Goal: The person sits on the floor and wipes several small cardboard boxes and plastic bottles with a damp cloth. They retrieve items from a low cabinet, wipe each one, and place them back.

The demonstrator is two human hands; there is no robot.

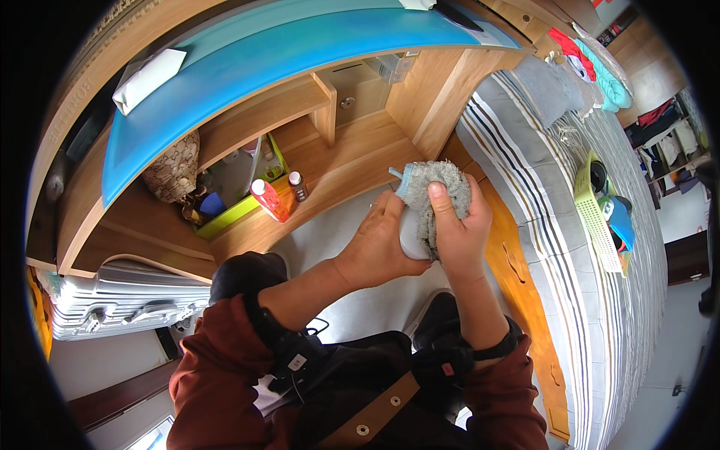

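Near the middle of the head view, my left hand (pixel 378 244) grips a smooth white container (pixel 412 236), whose full shape is hidden by the hands and cloth. My right hand (pixel 460 225) presses a fluffy grey cloth (pixel 436 185) with light-blue edging and a loop against it. To the left, on the lower wooden shelf (pixel 360 160), stand a red bottle (pixel 271 201) with a white cap and a small dark bottle (pixel 298 187), also white-capped. Behind them is a green-rimmed bin (pixel 230 214) holding several items.
A blue-covered desktop (pixel 292 42) arches over the shelves. A patterned bag (pixel 175 171) sits at the left, above a silver suitcase (pixel 135 298). On the right, a striped bed (pixel 540 214) carries a green plastic basket (pixel 596 225) with mixed items.
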